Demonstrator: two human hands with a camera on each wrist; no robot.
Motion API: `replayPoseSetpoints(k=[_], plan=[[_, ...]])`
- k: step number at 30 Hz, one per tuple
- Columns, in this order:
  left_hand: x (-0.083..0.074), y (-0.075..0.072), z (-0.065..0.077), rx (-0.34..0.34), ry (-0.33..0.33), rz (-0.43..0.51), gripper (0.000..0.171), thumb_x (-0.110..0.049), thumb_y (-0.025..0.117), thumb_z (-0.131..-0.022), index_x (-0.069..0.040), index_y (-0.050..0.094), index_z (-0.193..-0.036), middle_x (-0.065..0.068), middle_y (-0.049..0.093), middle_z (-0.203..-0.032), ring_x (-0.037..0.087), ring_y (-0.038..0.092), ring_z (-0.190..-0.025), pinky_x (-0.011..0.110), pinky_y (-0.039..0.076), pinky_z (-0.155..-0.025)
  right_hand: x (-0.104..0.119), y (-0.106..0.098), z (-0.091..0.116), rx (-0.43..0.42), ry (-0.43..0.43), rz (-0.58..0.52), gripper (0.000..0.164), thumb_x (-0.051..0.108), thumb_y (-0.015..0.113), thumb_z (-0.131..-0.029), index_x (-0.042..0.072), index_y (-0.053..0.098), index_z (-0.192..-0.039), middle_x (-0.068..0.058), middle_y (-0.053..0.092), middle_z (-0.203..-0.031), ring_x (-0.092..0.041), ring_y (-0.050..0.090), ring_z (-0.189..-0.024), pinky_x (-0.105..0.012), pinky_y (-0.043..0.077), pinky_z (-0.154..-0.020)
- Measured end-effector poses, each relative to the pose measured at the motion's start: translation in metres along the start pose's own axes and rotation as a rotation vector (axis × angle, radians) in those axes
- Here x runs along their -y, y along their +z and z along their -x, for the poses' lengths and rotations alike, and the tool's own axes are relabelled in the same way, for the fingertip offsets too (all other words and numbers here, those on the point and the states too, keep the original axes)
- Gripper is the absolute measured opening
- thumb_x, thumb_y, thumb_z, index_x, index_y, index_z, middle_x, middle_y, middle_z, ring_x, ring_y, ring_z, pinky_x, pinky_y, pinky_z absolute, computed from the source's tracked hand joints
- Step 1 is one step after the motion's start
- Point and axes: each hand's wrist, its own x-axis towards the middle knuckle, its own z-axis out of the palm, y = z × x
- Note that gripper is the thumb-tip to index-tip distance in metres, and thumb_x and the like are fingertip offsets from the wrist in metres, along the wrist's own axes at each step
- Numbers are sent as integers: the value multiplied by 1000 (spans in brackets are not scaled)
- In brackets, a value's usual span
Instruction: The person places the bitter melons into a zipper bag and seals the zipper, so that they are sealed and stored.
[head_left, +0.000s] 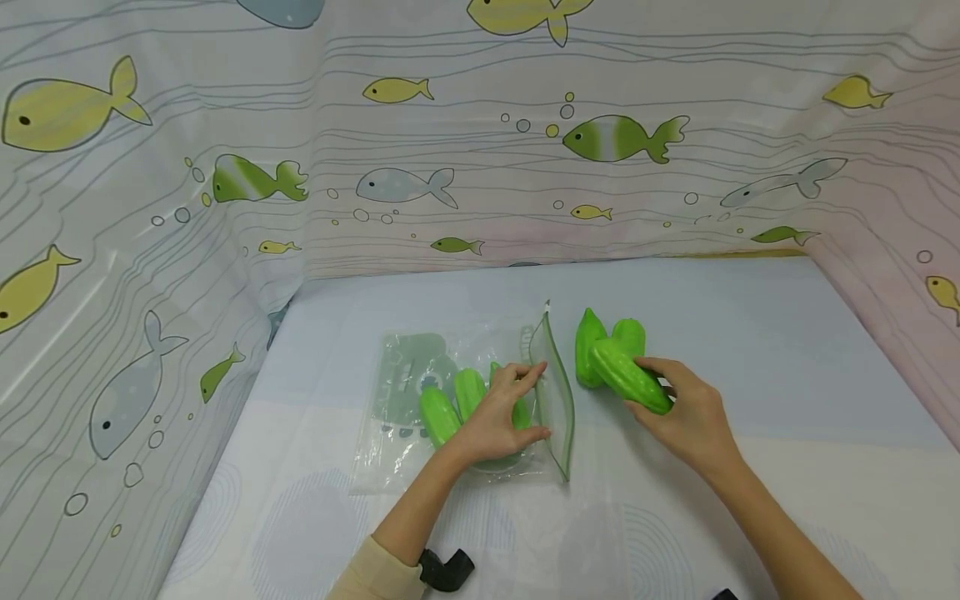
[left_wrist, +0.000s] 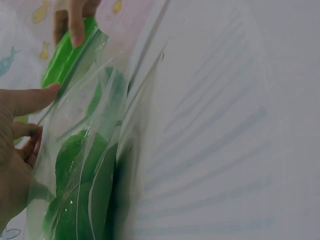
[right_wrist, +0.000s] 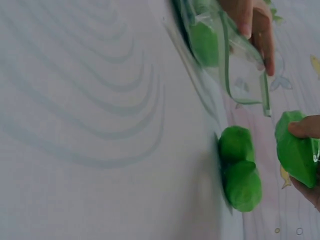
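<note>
A clear zip bag [head_left: 375, 467] with a green-edged mouth lies on the table, with several bright green ribbed gourds [head_left: 440, 415] inside. My left hand [head_left: 498, 417] reaches over the bag and holds its mouth rim, thumb and index finger spread apart; the mouth gapes. It partly hides the gourds beneath. To the right, my right hand [head_left: 686, 412] grips one gourd [head_left: 626, 375] between thumb and fingers, its far end overlapping two other gourds [head_left: 588, 346] in the head view. In the right wrist view, the held gourd [right_wrist: 295, 150] is apart from the pair [right_wrist: 242, 185].
A pale cloth with circle patterns covers the table [head_left: 750, 333]. Curtains printed with fish [head_left: 450, 167] rise at the back and both sides. A black wrist mount [head_left: 447, 572] shows by the left forearm. A printed green figure [head_left: 408, 375] marks the bag's left part.
</note>
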Motion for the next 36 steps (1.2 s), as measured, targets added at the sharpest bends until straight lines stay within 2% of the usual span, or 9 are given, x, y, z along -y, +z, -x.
replayPoseSetpoints(k=[4,8,11,15,31,36], plan=[[-1,-1,0,3,0,2,89,-18,81,-79,-1,29,-150,12,40,-131,26,38,-121,47,37,-102,1,6,0,9,-14,3,64,-8,87,-57,-2,62,-115,-15,65,-106,-31,65,-92,0,39,-75],[-2,-1,0,3,3,11,89,-17,81,-79,-1,29,-150,12,40,-131,26,37,-122,48,36,-103,4,11,-1,15,-21,5,64,-7,88,-57,-1,62,-115,-14,65,-105,-28,65,-91,-8,47,-72],[-2,-1,0,1,3,12,89,-16,81,-79,-1,30,-150,11,40,-130,26,37,-121,47,38,-101,8,14,-1,19,-23,0,64,-7,88,-57,0,63,-115,-13,66,-105,-27,65,-91,-20,54,-70],[-2,-1,-1,-2,2,11,89,-16,81,-78,-1,30,-150,12,39,-131,25,37,-120,46,39,-100,10,17,-1,17,-31,-9,65,-9,88,-56,0,64,-115,-12,66,-104,-26,66,-89,-34,56,-66],[-1,0,0,-6,3,16,90,-16,81,-78,-1,30,-150,12,40,-131,26,37,-120,46,39,-100,15,28,-2,42,-42,-25,63,-7,88,-57,0,64,-114,-13,66,-104,-25,65,-87,-39,57,-65],[-1,0,0,-13,13,9,90,-16,82,-78,0,30,-149,13,40,-131,26,38,-123,47,37,-103,17,31,-3,51,-50,-33,63,-7,88,-57,-2,63,-114,-14,66,-105,-25,65,-88,-39,57,-66]])
